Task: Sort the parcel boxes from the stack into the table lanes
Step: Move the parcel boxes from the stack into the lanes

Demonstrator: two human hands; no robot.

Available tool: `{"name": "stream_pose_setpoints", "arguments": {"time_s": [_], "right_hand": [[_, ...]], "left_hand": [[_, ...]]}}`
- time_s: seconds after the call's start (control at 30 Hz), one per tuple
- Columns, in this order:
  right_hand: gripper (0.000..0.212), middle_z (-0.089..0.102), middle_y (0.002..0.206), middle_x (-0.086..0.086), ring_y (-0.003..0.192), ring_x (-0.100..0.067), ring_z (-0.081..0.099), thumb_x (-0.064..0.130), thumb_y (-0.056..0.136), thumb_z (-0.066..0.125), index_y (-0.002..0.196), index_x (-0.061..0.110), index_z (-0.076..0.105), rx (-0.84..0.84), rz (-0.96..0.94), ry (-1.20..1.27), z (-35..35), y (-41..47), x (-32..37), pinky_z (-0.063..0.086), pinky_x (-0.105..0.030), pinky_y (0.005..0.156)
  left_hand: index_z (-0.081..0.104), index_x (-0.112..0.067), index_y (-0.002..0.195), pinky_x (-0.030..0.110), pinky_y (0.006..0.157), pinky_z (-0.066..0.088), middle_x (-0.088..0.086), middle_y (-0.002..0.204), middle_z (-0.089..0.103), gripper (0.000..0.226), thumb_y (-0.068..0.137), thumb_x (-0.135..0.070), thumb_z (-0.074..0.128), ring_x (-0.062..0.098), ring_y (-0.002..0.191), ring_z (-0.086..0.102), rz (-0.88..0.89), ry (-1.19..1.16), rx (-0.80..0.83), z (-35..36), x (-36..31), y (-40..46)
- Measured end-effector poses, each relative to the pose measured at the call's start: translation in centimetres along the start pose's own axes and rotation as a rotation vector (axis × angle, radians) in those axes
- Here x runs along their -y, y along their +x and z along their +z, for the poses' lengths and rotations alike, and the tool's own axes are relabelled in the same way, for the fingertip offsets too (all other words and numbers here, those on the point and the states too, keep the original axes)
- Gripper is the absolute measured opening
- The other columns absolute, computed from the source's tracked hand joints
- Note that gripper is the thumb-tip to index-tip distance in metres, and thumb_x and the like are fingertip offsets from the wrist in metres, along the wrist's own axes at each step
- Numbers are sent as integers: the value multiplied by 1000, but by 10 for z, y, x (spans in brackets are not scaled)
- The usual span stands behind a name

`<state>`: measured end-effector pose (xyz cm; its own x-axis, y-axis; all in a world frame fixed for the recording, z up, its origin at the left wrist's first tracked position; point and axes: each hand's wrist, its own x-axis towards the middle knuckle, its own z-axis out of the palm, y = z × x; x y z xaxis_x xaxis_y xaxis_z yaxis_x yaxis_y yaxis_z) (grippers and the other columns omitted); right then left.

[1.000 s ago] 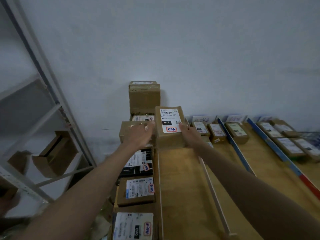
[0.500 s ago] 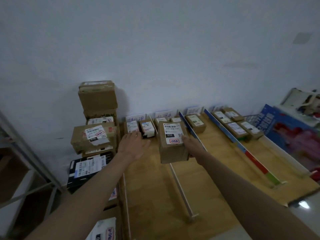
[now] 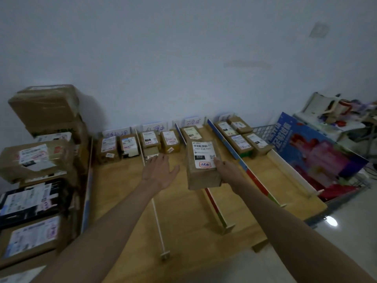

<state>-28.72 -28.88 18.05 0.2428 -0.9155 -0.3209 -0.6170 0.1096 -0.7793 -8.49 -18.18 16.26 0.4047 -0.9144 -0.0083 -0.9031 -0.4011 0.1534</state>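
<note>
A pale, bare wall backs a light wooden worktop (image 3: 126, 193) that thin strips split into lanes running away from the person. Nearest along that worktop, the right hand (image 3: 226, 169) grips the right edge of a small brown cardboard parcel box with a white barcode label marked 032 (image 3: 203, 163), thumb over the label corner and the remaining fingers hidden behind or beneath it; the box is carried flat, label up, presumably so the code stays readable while a lane is chosen. It hangs over the red and green divider strip (image 3: 214, 207), and whether it touches the worktop cannot be told. Just left of the box, the left hand (image 3: 158, 172) hovers with fingers spread and straight, holding nothing, perhaps ready to steady the parcel. Left of the worktop stands the stack of brown and black parcel boxes (image 3: 38, 160), taped and creased, labels upward, where a reach from this spot would seem easy. Farther along the worktop, small brown labelled cartons (image 3: 150, 140) sit in rows at the lane heads below handwritten white paper signs (image 3: 155, 127), so each lane seems to fill from the wall end. To the worktop's right leans a glossy blue and pink printed board (image 3: 314, 152).
</note>
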Motion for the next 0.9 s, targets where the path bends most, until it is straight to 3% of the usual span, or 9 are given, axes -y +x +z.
{"name": "stream_pose_setpoints", "arguments": {"time_s": [0.1,0.17,0.3,0.37,0.43,0.5,0.63,0.77,0.9], "right_hand": [[55,64,117,-12,106,-26,61,48,102,40,126,3,61,-2,-4,-19,-42,20,-34,54,-46,92],[55,64,109,-9,96,-22,60,48,102,42,122,3,64,-23,2,-56,-66,32,-53,52,-35,78],[54,66,114,-13,89,-19,58,47,101,44,119,1,66,-40,-7,-94,-100,57,-74,45,-30,70],[55,66,116,-15,93,-22,61,47,101,44,120,-1,65,-54,-10,-65,-112,74,-77,49,-32,74],[55,66,119,-16,105,-27,62,44,102,44,123,-3,63,-59,-14,-33,-120,93,-76,53,-39,90],[52,67,117,-16,107,-28,63,42,103,44,120,-3,64,-56,-27,-12,-127,114,-75,52,-44,96],[47,67,109,-12,99,-24,63,42,103,44,113,1,65,-44,-36,-3,-133,166,-74,54,-42,92],[50,60,99,-5,89,-19,57,44,102,45,120,1,62,-50,-57,-52,-128,236,-64,52,-33,79],[56,66,110,-14,97,-25,61,49,102,39,117,1,65,-36,-60,-205,-110,311,-51,47,-31,77]], "left_hand": [[46,-11,140,39,108,34,8,141,48,64,98,-58,29,26,128,46,-20,-21,18,16,-52,7],[47,-12,139,39,105,37,8,139,50,62,99,-56,30,27,126,47,-27,-28,18,25,-82,10],[45,-10,141,39,108,36,9,139,49,62,100,-54,30,27,127,47,-29,-13,43,36,-124,21],[45,-10,141,38,109,34,9,139,49,62,100,-54,29,26,127,46,-32,-3,39,40,-137,33],[45,-12,141,38,110,34,8,139,49,61,100,-54,30,25,128,46,-35,2,31,42,-146,48],[45,-13,140,38,109,35,7,139,49,60,99,-54,31,25,128,45,-41,3,24,46,-152,64],[47,-13,138,38,107,36,7,137,50,58,99,-53,33,25,126,47,-73,11,4,54,-153,104],[46,-13,137,37,108,36,6,135,51,56,99,-52,34,24,126,48,-112,15,-23,64,-149,157],[47,-12,135,38,108,36,6,134,52,55,99,-51,35,24,125,49,-179,-3,-8,79,-143,213]]}}
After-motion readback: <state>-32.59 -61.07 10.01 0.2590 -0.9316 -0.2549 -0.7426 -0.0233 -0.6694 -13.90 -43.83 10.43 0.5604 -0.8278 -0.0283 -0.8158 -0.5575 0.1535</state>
